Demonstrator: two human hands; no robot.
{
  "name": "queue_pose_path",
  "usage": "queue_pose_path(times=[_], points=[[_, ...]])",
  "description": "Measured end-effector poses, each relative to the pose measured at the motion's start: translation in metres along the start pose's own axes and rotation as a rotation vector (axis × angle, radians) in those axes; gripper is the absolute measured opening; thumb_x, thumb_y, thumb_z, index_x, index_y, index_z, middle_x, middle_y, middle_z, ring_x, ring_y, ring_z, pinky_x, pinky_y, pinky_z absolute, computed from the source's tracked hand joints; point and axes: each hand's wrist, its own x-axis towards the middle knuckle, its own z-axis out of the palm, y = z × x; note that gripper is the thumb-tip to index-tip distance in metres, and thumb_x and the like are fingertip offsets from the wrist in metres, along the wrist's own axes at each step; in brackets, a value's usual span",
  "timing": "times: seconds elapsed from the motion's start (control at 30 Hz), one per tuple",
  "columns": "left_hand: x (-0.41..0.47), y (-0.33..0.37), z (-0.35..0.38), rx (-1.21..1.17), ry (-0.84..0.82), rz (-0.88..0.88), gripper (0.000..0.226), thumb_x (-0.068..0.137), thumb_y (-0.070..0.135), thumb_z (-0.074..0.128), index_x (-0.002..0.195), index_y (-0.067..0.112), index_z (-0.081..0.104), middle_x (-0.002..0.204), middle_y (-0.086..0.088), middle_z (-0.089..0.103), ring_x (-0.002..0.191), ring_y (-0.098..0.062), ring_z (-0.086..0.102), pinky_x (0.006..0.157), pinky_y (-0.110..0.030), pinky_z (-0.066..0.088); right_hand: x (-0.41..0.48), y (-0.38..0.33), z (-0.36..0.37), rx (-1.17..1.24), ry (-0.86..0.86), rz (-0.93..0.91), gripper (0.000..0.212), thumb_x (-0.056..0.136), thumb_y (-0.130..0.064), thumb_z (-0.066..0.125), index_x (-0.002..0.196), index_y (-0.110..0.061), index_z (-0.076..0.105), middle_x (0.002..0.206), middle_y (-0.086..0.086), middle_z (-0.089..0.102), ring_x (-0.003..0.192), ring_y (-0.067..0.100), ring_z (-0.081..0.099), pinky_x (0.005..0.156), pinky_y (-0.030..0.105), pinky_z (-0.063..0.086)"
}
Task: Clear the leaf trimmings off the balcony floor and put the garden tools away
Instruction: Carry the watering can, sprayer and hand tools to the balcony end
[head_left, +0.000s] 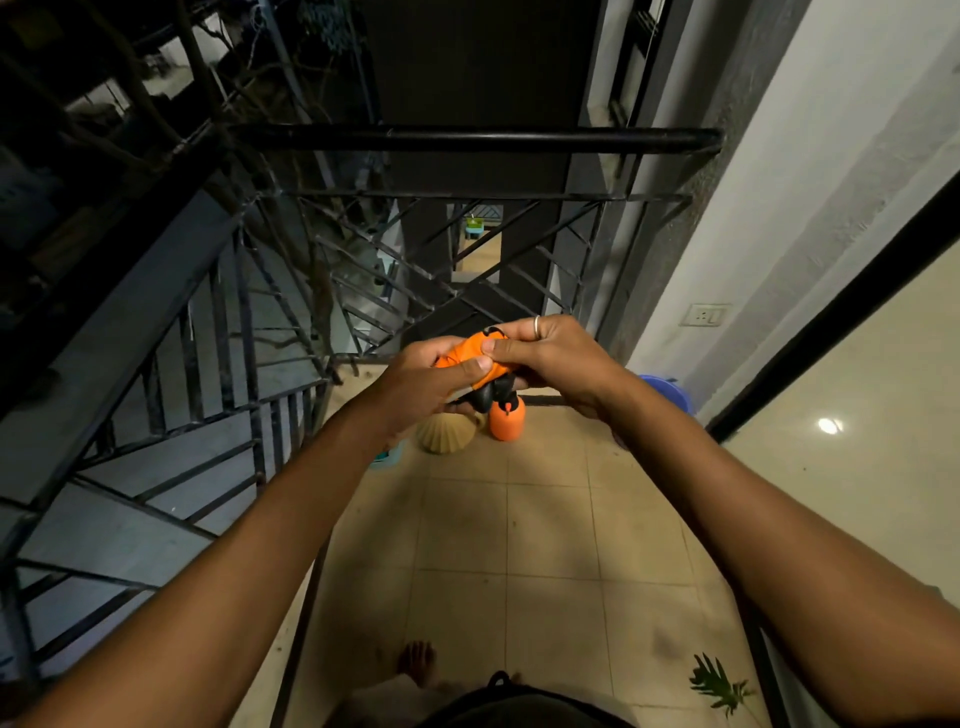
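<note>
Both hands meet in the middle of the frame, held out over the balcony floor (545, 519). Between them is an orange-and-black item (470, 356) - orange on top, with a black part hanging below - and what kind of tool or gear it is cannot be told. The left hand (431, 379) wraps it from the left side, fingers curled round it and the thumb laid across the orange part. The right hand (550, 358), with a ring (537, 327) on one finger, pinches the upper right of the same item with thumb and fingertips.

Just below the hands in the picture, an orange spray bottle (508, 418) stands on the tiles by the far railing (467, 140). Just to its left lies a tan fan-shaped thing (447, 434), partly hidden by the left wrist. A teal object (387, 457) peeks out under the left forearm, and a blue bucket (670, 389) sits right of centre against the wall, behind the right forearm.

One green leaf trimming (719, 686) lies on the floor at the lower right of the frame - well apart from the tools. A bare foot (415, 662) shows at the bottom centre. A wall socket (704, 314) is on the white wall at the right.
</note>
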Motion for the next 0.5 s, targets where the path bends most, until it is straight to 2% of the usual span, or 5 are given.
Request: queue_pose_path(times=[0.13,0.2,0.33,0.43,0.5], points=[[0.002,-0.001,0.004,-0.005,0.057,-0.009,0.035,0.099,0.026,0.067,0.131,0.015,0.057,0.121,-0.013,0.067,0.096,-0.013,0.073,0.071,-0.026,0.060,0.017,0.003,0.000,0.090,-0.014,0.039,0.020,0.093,-0.016,0.071,0.110,-0.007,0.073,0.092,0.016,0.075,0.075,0.020,0.069,0.063,0.023,0.057],[0.003,-0.002,-0.001,-0.089,0.085,-0.073,0.046,0.088,0.029,0.071,0.130,0.015,0.057,0.124,-0.013,0.066,0.104,-0.019,0.071,0.071,-0.027,0.060,0.028,0.003,0.005,0.099,-0.037,0.052,0.020,0.093,-0.015,0.070,0.111,-0.007,0.073,0.089,0.012,0.075,0.075,0.019,0.069,0.062,0.023,0.057],[0.005,-0.007,-0.035,-0.104,0.113,-0.164,0.041,0.082,0.027,0.065,0.122,0.018,0.066,0.122,-0.016,0.069,0.113,-0.027,0.068,0.092,-0.044,0.060,0.059,0.004,0.020,0.035,-0.064,0.051,0.017,0.092,-0.017,0.071,0.108,-0.013,0.074,0.098,0.009,0.076,0.086,0.020,0.072,0.073,0.030,0.059],[0.010,-0.013,-0.068,0.131,0.139,-0.184,0.025,0.096,0.023,0.068,0.119,0.031,0.069,0.116,-0.006,0.071,0.102,-0.014,0.067,0.084,-0.031,0.057,0.088,0.008,0.034,-0.004,-0.134,0.053,0.018,0.093,-0.018,0.071,0.110,-0.015,0.074,0.104,0.010,0.077,0.098,0.029,0.073,0.091,0.045,0.060],[0.018,-0.019,-0.095,0.194,0.144,-0.195,0.023,0.095,0.022,0.070,0.115,0.033,0.071,0.107,0.001,0.074,0.097,-0.012,0.070,0.076,-0.024,0.056,0.112,0.011,0.048,0.018,-0.175,0.080,0.013,0.095,-0.016,0.069,0.105,-0.018,0.075,0.101,0.007,0.077,0.093,0.026,0.073,0.094,0.048,0.057]])
